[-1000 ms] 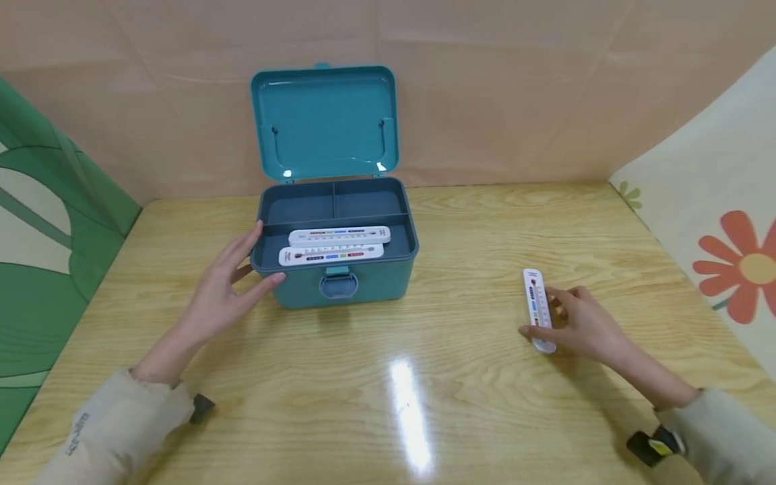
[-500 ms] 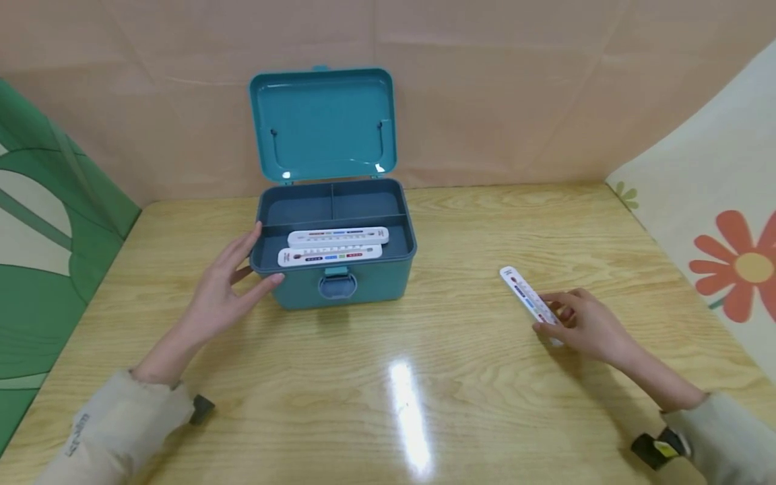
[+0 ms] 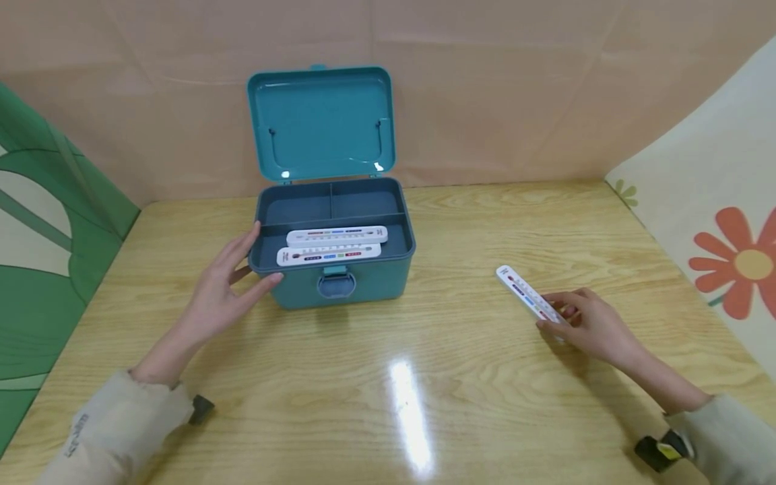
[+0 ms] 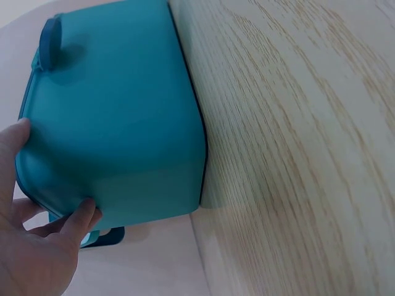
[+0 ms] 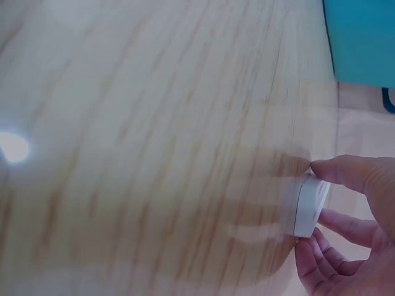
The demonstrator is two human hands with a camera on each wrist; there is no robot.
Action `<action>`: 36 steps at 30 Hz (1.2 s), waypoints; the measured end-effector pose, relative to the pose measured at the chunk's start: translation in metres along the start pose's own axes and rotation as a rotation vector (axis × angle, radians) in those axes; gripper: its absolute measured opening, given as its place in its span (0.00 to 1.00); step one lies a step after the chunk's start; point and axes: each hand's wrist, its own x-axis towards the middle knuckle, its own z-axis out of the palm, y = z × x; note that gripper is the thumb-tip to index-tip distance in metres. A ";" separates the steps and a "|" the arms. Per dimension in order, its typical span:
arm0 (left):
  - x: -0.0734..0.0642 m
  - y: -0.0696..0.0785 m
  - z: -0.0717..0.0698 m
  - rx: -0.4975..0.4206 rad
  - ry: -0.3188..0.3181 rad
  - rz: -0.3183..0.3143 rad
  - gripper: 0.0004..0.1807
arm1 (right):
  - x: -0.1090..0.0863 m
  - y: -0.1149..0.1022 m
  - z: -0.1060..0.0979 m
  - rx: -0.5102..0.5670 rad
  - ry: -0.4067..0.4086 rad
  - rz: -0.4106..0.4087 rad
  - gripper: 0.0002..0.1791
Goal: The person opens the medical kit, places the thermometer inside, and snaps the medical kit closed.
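Thermometer (image 3: 526, 295) pinched near one end between right fingers (image 5: 344, 169); left fingers (image 4: 80, 222) spread, touching box (image 3: 388, 283).

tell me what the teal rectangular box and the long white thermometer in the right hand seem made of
Teal rectangular box: probably moulded plastic, glossy inside its open lid, where highlights show. Long white thermometer: likely smooth plastic, judging by its rounded, evenly white body with coloured print.
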 end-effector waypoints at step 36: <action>0.000 0.000 0.000 0.007 0.007 0.005 0.44 | 0.009 -0.016 -0.017 0.094 0.168 0.019 0.16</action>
